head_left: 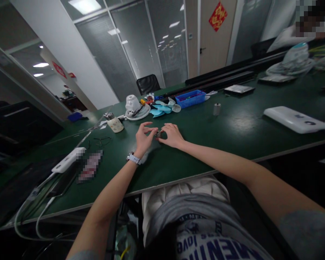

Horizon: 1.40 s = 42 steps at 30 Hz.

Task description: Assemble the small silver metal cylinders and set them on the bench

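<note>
My left hand and my right hand meet over the green table, fingers pinched together on a small dark metal part between them. What the part is I cannot make out. A watch sits on my left wrist. Behind the hands lie a white fan grille with its motor and light blue fan blades.
A blue tray stands at the back, a small grey cylinder to its right, a cream cup to the left. A white flat device lies at right, a white power strip with cables at left. Another person sits far right.
</note>
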Each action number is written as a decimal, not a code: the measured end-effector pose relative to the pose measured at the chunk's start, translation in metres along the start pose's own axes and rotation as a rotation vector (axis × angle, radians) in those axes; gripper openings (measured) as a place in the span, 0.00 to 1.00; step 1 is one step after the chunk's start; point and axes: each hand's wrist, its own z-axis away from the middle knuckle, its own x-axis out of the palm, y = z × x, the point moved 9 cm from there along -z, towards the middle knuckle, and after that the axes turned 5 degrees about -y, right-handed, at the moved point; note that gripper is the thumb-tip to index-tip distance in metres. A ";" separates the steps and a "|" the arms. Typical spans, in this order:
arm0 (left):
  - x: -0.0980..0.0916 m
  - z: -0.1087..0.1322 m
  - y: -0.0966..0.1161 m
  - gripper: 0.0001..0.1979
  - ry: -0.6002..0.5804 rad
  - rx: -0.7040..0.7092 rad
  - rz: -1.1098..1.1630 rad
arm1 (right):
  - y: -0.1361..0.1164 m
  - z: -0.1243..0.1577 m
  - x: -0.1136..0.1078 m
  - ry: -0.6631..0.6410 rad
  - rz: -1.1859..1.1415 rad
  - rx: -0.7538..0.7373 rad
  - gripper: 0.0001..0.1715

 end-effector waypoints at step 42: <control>-0.024 0.011 -0.062 0.19 -0.061 -0.272 -0.204 | 0.020 0.038 0.020 -0.239 -1.382 1.003 0.09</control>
